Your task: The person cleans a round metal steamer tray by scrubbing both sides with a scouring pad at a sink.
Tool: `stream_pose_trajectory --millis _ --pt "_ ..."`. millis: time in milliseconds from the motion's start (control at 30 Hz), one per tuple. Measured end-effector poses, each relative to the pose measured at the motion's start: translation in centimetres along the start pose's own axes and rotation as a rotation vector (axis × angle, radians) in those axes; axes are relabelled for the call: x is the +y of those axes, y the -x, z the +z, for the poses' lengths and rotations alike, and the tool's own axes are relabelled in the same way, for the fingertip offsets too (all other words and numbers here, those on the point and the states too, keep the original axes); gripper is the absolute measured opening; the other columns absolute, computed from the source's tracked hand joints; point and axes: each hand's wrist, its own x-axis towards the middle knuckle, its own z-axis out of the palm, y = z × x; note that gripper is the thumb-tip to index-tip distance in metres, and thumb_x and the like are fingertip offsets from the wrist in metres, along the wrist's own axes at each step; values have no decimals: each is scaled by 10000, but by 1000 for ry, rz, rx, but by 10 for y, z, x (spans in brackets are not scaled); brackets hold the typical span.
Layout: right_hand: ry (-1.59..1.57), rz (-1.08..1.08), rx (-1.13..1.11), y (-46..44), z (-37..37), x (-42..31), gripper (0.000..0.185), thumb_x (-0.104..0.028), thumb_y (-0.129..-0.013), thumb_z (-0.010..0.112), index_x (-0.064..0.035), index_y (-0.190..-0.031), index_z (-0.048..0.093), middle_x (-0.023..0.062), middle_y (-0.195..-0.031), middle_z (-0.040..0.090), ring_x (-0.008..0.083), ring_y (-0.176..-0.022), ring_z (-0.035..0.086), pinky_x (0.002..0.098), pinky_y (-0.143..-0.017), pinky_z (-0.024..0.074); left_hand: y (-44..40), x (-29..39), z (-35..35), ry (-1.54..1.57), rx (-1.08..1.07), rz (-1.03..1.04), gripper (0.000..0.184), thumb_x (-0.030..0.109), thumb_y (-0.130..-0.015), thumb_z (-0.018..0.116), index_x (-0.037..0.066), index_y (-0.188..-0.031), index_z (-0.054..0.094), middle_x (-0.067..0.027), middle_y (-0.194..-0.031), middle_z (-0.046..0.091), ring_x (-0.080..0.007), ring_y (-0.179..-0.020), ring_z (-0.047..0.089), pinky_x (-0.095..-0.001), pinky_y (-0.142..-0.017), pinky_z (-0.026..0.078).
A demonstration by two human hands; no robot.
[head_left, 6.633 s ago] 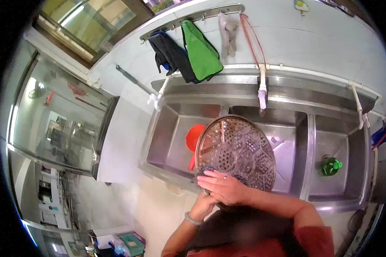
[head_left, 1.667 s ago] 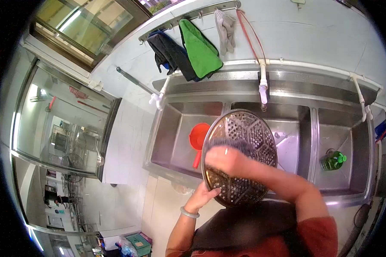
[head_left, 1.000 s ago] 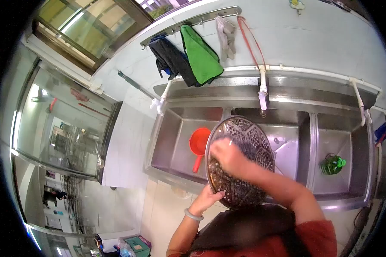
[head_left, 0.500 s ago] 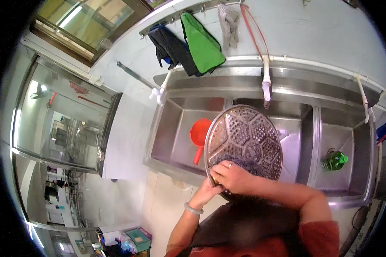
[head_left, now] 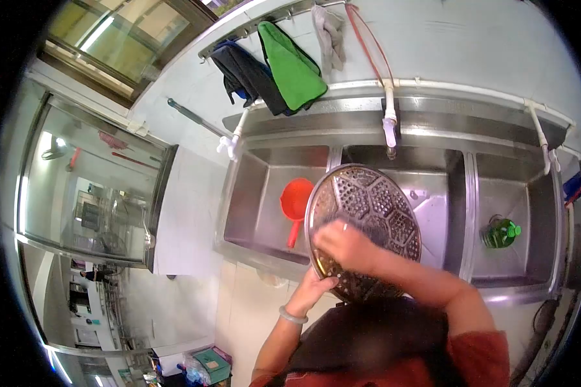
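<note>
Right fingers (head_left: 327,240) moved up, gripping blurred scrubber (head_left: 372,231) over plate (head_left: 394,213), left fingers (head_left: 328,283) clasping rim.

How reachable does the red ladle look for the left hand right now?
Probably yes, once it lets go: the left hand grips the rim of the disc, but the red ladle lies close by in the left basin, its handle uncovered.

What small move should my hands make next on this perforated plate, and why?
Probably slide the right hand, with its blurred dark pad, slightly lower along the left of the perforated plate. Yellow-brown patches show there, the upper right looks greyer, and the left hand grips the plate at lower left, which should steady it.
</note>
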Motion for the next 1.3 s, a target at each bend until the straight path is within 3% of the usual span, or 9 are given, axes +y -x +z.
stream_pose_trajectory --millis 100,200,300,500,700,900,1033,1200,1300 --pt "141 196 66 9 -4 53 212 -80 -793 576 10 -974 641 151 -992 601 338 -941 581 400 -871 483 0 -4 7 5 -30 27 491 -3 -824 614 16 -1299 493 8 -1127 584 -106 -1001 544 -283 -892 467" --pt "138 117 33 12 1 41 207 -73 -791 575 -2 -971 646 139 -976 600 321 -909 591 390 -834 497 -1 -8 1 -60 -79 19 507 -31 -853 571 12 -1345 460 -20 -1202 580 -140 -1096 536 -307 -946 452" --pt "116 47 -27 0 -4 5 183 -79 -775 580 -12 -934 640 131 -954 599 299 -878 600 371 -785 507 3 -10 0 -63 -49 -61 450 -22 -858 577 3 -1299 491 -10 -1155 597 -133 -1048 552 -296 -913 468" --pt "300 150 -31 11 1 53 62 -131 -736 578 -73 -744 600 90 -809 549 273 -803 578 370 -700 497 -1 -10 15 -72 -44 -19 434 -29 -860 577 5 -1285 494 -19 -1164 588 -125 -1054 548 -300 -919 469" --pt "192 -86 -17 -14 -14 -3 49 -111 -742 574 -63 -750 580 84 -793 520 254 -766 543 354 -689 481 -3 -15 9 -150 -58 -93 470 -39 -854 596 14 -1303 469 -9 -1149 588 -113 -1025 549 -287 -879 481" --pt "300 209 -57 23 6 57 70 -138 -743 576 -69 -748 582 95 -829 545 279 -813 573 384 -712 503 -5 -9 20 -188 -105 43 478 -64 -838 554 0 -1304 469 -17 -1165 578 -118 -1057 536 -297 -925 455" --pt "185 4 -14 -8 -7 -2 64 -113 -735 568 -56 -760 554 103 -817 516 270 -796 553 365 -683 487 -6 -18 14 -189 -78 -27 462 -61 -835 559 2 -1288 489 -16 -1169 589 -127 -1054 546 -298 -922 461" --pt "206 259 -73 26 12 61 60 -96 -769 559 -53 -798 590 114 -860 555 310 -855 587 399 -732 505 -2 -22 22 -210 -28 111 428 -13 -874 583 -1 -1292 492 -21 -1164 596 -135 -1047 553 -306 -915 470" --pt "166 341 -35 29 14 64 104 -68 -774 611 -31 -871 622 116 -908 588 324 -898 599 408 -784 509 1 -11 23 -236 -26 11 451 -16 -873 583 2 -1312 485 -37 -1200 595 -144 -1081 555 -316 -952 458"
